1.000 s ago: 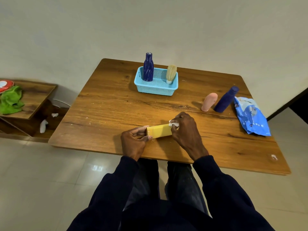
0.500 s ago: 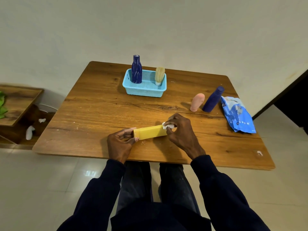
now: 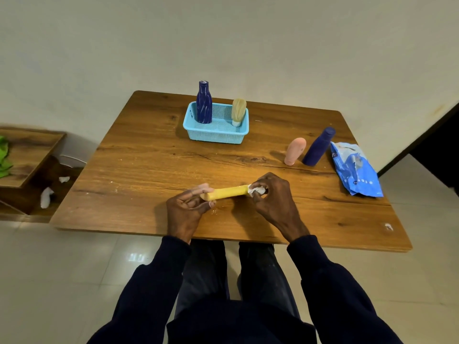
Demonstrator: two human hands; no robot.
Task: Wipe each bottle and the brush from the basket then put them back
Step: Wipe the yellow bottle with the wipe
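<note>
The yellow bottle (image 3: 227, 192) lies nearly level just above the near part of the wooden table (image 3: 149, 170), held between two hands. The left hand (image 3: 186, 209) has its thumb and fingers curled round the bottle's left end, and the right hand (image 3: 272, 199) pinches a small crumpled white wipe (image 3: 255, 190) against the right end. This looks like the wiping of one bottle partway through the job. The patterned dark blue bottle (image 3: 204, 103) and the shaving brush (image 3: 239, 111) stand upright in the light blue basket (image 3: 216, 137) at the far side, while a pink bottle (image 3: 294, 151) and a plain dark blue bottle (image 3: 318, 147) stand close together on the right, just beside a blue wipes packet (image 3: 356, 170). The main risk is in the grip: the left hand has only the tip of a smooth, possibly damp bottle, so a firm rub from the right could twist it loose and drop it onto the table or off the near edge. The wipe is small and bunched, so it may cover only the end and leave the middle untouched — or slip from the pinch. Later, reaching over to the basket could knock the tall patterned bottle or the light brush, and a careless sleeve on the right could topple the two standing bottles into each other.
</note>
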